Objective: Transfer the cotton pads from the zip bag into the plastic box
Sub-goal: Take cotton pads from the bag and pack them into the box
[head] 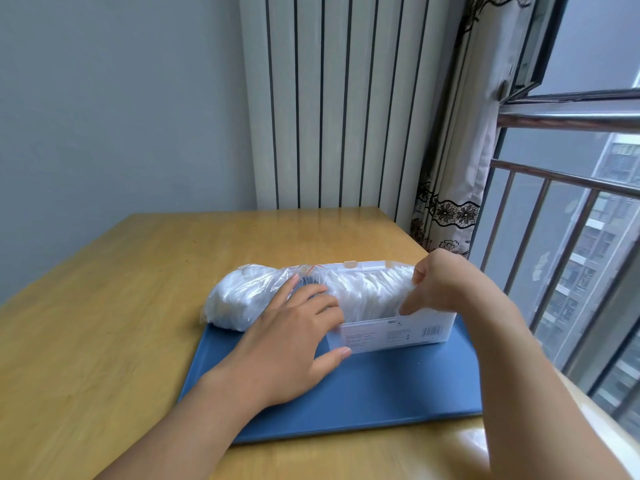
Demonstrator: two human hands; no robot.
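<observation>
Left hand [294, 336]: fingers spread and nearly straight, resting on the bag and the left end of the box; thumb touches the box's front wall.
Right hand [446, 289]: thumb and fingers pinch the right end of the row of pads at the box's right end.
Bag [242, 299]: clear, bulging with white pads, lying on its side, its left end on the table, its mouth end at the box.
Pads [367, 289]: a packed row standing on edge in the box.
Box [391, 332]: translucent, labelled front, on the mat.
Mat [363, 393]: blue, flat on the table.
Table [121, 306]: wooden, beside a radiator [329, 98] and a window [571, 237].
</observation>
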